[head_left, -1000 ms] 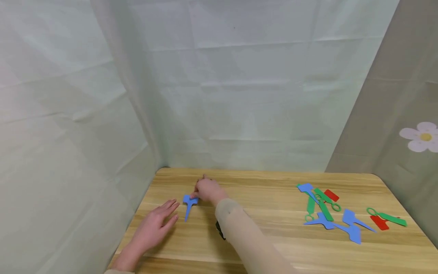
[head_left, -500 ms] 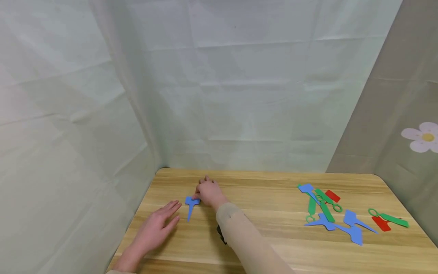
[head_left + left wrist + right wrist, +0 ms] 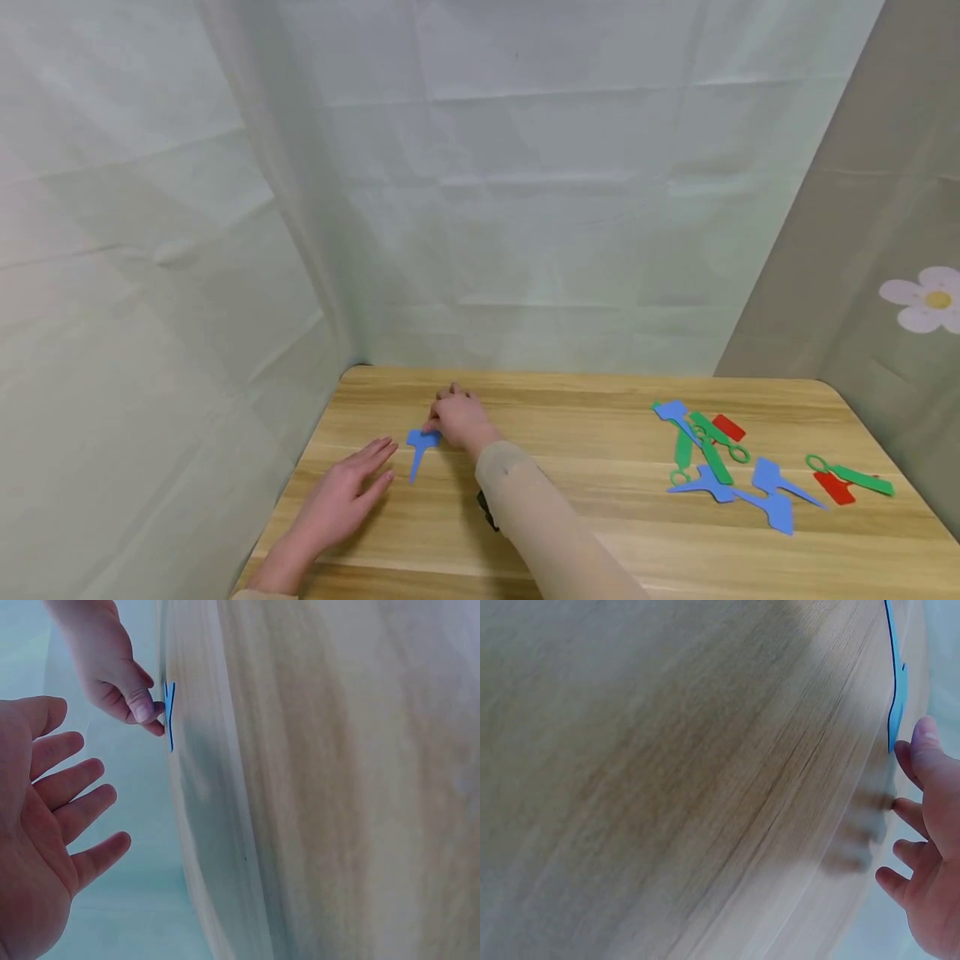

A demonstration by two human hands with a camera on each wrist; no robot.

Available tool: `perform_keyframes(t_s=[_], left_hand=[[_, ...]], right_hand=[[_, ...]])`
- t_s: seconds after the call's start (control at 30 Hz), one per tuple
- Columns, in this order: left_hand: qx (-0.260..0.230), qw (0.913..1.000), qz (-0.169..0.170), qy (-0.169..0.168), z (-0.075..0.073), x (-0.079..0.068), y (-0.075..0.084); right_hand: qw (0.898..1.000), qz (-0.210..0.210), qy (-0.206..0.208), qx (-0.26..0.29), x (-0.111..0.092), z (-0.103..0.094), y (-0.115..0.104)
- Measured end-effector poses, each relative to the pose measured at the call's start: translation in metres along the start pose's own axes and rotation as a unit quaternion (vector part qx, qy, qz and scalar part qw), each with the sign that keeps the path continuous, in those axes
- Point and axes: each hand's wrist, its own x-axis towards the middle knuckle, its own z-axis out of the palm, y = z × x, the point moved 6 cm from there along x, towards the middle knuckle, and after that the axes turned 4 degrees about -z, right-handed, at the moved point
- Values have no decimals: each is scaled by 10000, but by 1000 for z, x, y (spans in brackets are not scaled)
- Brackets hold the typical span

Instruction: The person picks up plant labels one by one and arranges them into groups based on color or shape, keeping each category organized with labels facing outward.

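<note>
A blue T-shaped plant label [image 3: 421,444] lies toward the left of the wooden table, its pointed stem toward the near edge. My right hand [image 3: 459,418] pinches the label's right corner between thumb and index finger, as the left wrist view also shows beside the blue label [image 3: 170,720]. In the right wrist view the thumb and index meet the end of the label [image 3: 898,697], while the other fingers of the right hand [image 3: 941,817] are spread. My left hand [image 3: 347,498] hovers just left of the label, fingers extended and holding nothing; its palm [image 3: 30,817] shows in the left wrist view.
On the right of the table [image 3: 585,475] lies a loose, overlapping group of blue labels [image 3: 780,510], green ringed tags [image 3: 716,462] and red labels [image 3: 728,427]. Another green tag [image 3: 866,480] crosses a red label [image 3: 834,488] farther right. Pale cloth [image 3: 525,208] hangs behind and at the sides.
</note>
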Motion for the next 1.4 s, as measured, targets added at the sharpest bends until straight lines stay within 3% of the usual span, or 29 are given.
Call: perform_keyframes(t_s=[0.33,0.67,0.83,1.03,1.4], left_hand=[[-138,9998,40,-111,4,8,3],[-170,9991,171,-363,10,23,-2],[-192,9975,328,-598,13,32,-5],[-22,9940,694,-842,14,45,-9],[21,9868,318,-1588,27,53,-21]], right_hand=[[9999,-40,32,116,-7,-5,10],[9944,-384,293,945,-31,-18,30],[9882,-631,411,1334,-55,-29,47],[9851,-633,547,1505,-91,-38,74],[9810,-457,168,1875,-157,-45,114]])
